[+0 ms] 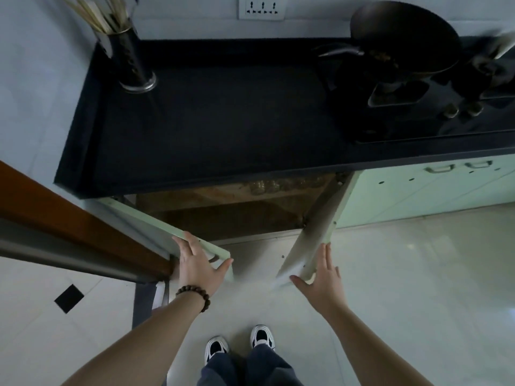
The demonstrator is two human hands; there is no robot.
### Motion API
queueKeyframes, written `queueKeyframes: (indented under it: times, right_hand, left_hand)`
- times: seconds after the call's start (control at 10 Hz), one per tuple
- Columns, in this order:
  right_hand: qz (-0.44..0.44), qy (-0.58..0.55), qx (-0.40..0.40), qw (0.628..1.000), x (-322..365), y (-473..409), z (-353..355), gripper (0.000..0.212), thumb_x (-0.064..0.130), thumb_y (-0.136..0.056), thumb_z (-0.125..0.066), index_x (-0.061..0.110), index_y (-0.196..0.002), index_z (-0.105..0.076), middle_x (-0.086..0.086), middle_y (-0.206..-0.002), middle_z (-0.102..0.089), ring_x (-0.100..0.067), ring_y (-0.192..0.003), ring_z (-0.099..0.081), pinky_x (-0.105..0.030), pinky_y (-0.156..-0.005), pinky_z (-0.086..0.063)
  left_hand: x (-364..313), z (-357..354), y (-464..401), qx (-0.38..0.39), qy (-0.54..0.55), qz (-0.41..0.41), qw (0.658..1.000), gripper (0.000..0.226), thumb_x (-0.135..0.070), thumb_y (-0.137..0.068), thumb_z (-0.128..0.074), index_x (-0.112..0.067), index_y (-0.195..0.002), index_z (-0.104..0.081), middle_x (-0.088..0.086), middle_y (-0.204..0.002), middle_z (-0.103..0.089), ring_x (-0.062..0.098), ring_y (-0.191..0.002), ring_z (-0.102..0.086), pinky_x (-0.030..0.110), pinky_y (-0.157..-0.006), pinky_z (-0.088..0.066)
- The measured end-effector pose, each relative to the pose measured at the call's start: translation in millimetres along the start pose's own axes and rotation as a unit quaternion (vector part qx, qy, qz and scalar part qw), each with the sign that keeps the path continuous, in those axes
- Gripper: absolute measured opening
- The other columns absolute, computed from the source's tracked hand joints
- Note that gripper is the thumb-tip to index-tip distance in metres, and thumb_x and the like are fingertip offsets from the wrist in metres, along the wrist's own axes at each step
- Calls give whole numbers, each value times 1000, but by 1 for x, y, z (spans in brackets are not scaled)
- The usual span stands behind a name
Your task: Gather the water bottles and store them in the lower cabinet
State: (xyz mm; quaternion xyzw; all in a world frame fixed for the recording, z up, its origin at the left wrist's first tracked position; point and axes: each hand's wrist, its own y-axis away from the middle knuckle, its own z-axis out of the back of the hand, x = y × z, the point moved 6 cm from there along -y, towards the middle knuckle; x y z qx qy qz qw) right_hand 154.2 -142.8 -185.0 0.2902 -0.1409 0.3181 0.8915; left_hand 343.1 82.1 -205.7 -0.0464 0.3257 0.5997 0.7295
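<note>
With the water bottles already standing inside the lower cabinet under the dark bench, the left hand and right hand, fingers spread flat, rest on the two pale-green doors, which probably need swinging closed next.

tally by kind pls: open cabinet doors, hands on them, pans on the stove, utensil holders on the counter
Open cabinet doors: 2, left door and right door
Hands on doors: 2, left hand and right hand
Pans: 1, pan
Utensil holders: 1, utensil holder
Total: 6
</note>
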Motion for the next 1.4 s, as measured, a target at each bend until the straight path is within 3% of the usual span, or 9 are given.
queueKeyframes:
  times: [0.1, 0.3, 0.6, 0.9, 1.0, 1.1, 1.2, 1.3, 1.4]
  right_hand:
    - [31, -15, 23, 999, 32, -16, -10, 117, 57, -77, -67, 15, -150, 15, -4, -159, 17, -26, -147, -13, -44, -120, -6]
    - [46, -99, 45, 993, 79, -54, -25, 118, 44, -80, -69, 24, -146, 26, 6, -155, 28, -29, -146, -10, -44, -116, -25]
    - [96, -79, 71, 990, 122, -118, -27, 105, 36, -89, -60, 21, -146, 25, 13, -145, 37, -18, -148, -1, -39, -120, -1]
    - [101, -60, 83, 990, 138, -147, -23, 99, 32, -92, -57, 19, -147, 24, 4, -153, 34, -19, -148, 1, -41, -119, 2]
    - [77, -56, 103, 990, 142, -152, -21, 93, 33, -94, -53, 21, -147, 22, 4, -154, 31, -26, -147, 3, -49, -119, -13]
    - [66, -52, 109, 990, 143, -152, -21, 91, 32, -95, -52, 22, -148, 22, 6, -154, 30, -30, -147, 5, -50, -118, -15]
    - [71, -49, 94, 992, 141, -151, -17, 90, 31, -95, -51, 21, -148, 21, 5, -155, 29, -28, -147, 3, -45, -120, -4]
    - [68, -53, 80, 993, 136, -149, -13, 90, 31, -95, -51, 23, -148, 21, 7, -156, 26, -23, -148, 1, -44, -120, -5]
    - [29, -91, 38, 995, 119, -145, 0, 90, 31, -94, -53, 27, -148, 19, 12, -157, 23, -22, -147, 8, -56, -112, -29]
  left_hand:
    - [-1, -1, -6, -12, 57, 17, 998, 124, -55, -72, -74, -16, -152, 13, 7, -162, 10, 34, -144, -26, 45, -111, -37]
    - [-15, -8, -27, 1, 121, 26, 992, 122, -48, -77, -73, -27, -147, 25, 5, -163, 0, 30, -145, -23, 48, -112, -35]
    - [-35, -9, -79, 29, 31, -13, 999, 117, -47, -83, -67, -13, -148, 24, 2, -156, 31, 26, -149, -2, 45, -119, -19]
    - [-41, -6, -113, 29, -1, -29, 999, 113, -50, -84, -65, -12, -150, 19, 4, -159, 25, 20, -149, 11, 41, -121, -4]
    - [-41, -6, -117, 28, -12, -29, 999, 112, -50, -85, -64, -12, -151, 18, 4, -159, 22, 20, -149, 11, 40, -120, -3]
    - [-41, -6, -117, 29, -12, -34, 999, 111, -49, -85, -64, -11, -151, 17, 5, -159, 22, 20, -149, 11, 40, -119, -3]
    - [-41, -5, -116, 33, -22, -35, 999, 109, -49, -86, -63, -12, -151, 17, 5, -159, 22, 20, -148, 12, 39, -119, -2]
    - [-44, -5, -111, 45, -49, -58, 996, 104, -49, -89, -59, -14, -151, 17, 3, -160, 20, 19, -148, 13, 40, -120, -2]
    - [-60, -13, -98, 77, -80, -106, 988, 93, -48, -93, -51, -16, -152, 14, 0, -161, 15, 17, -148, 13, 39, -121, 0]
